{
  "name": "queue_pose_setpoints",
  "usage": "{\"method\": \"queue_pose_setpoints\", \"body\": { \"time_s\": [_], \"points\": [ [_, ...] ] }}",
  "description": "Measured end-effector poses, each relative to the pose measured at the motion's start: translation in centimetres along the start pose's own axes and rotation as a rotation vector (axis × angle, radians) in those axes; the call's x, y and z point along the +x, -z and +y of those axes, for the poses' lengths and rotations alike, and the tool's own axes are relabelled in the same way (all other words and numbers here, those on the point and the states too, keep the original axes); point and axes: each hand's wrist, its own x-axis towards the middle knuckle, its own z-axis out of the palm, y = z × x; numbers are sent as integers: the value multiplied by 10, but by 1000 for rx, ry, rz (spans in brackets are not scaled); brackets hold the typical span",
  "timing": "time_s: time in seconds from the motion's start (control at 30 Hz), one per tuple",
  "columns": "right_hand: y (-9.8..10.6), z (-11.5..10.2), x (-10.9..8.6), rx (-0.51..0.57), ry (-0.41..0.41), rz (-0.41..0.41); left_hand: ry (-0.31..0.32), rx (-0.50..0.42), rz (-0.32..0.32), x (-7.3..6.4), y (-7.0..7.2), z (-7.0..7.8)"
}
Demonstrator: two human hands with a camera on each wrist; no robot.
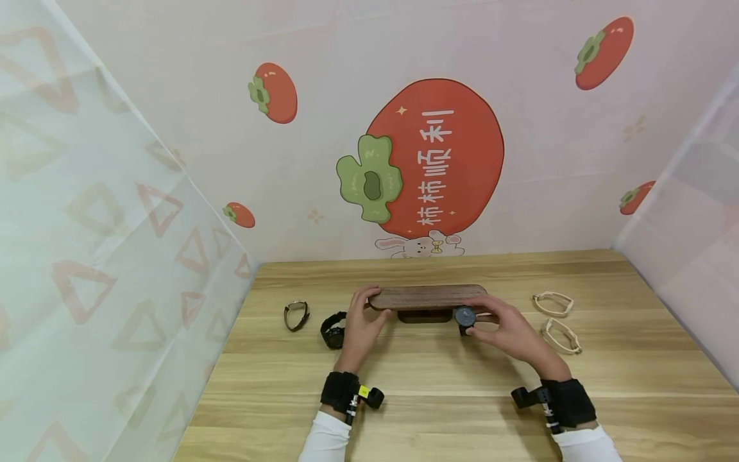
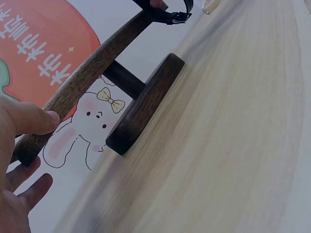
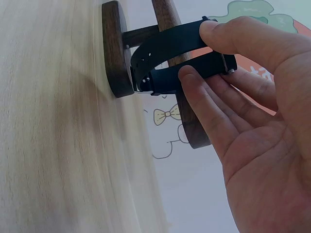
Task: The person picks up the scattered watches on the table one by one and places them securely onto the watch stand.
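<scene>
A dark wooden T-shaped watch stand (image 1: pixel 427 297) rises from the table on a short post and a rounded base (image 2: pixel 146 104). My left hand (image 1: pixel 362 330) grips the left end of its top bar, thumb (image 2: pixel 36 119) in front and fingers behind. My right hand (image 1: pixel 510 330) pinches a black wristwatch (image 1: pixel 464 316) near the bar's right end. The dark round dial faces up toward the head camera. In the right wrist view, the buckled strap (image 3: pixel 170 46) makes a loop that overlaps the bar; whether it encircles the bar, I cannot tell.
Left of the stand lie a thin dark-strapped watch (image 1: pixel 297 316) and a chunky black watch (image 1: pixel 333 332), partly hidden by my left hand. Two cream-strapped watches (image 1: pixel 553 303) lie on the right. A printed backdrop wall (image 1: pixel 312 237) stands along the wooden table's (image 1: pixel 427 410) back edge.
</scene>
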Motion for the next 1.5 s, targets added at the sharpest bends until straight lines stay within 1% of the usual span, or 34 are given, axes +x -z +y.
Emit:
{"method": "queue_pose_setpoints", "body": {
  "time_s": [0.1, 0.23, 0.37, 0.47, 0.67, 0.9, 1.13, 1.37, 1.5],
  "points": [
    [1, 1, 0, 8, 3, 9, -10, 9, 16, -1, 2, 0],
    [3, 2, -2, -13, 10, 29, -28, 14, 30, -1, 3, 0],
    [8, 3, -5, -21, -15, 42, -35, 23, 40, -1, 4, -1],
    [10, 4, -7, -26, -20, 55, -26, 24, 39, 0, 5, -2],
    [14, 11, -10, -29, 7, 88, -4, 7, 31, 1, 6, -3],
    [21, 16, -16, -21, -4, 103, -3, 5, 25, -2, 6, -2],
    [26, 18, -19, -43, -11, 124, -9, -1, 19, -4, 5, -2],
    [31, 19, -20, -57, -22, 142, 27, -19, 14, -2, 6, -2],
    [34, 17, -20, -69, -24, 162, 22, -22, 11, -1, 7, -3]
  ]
}}
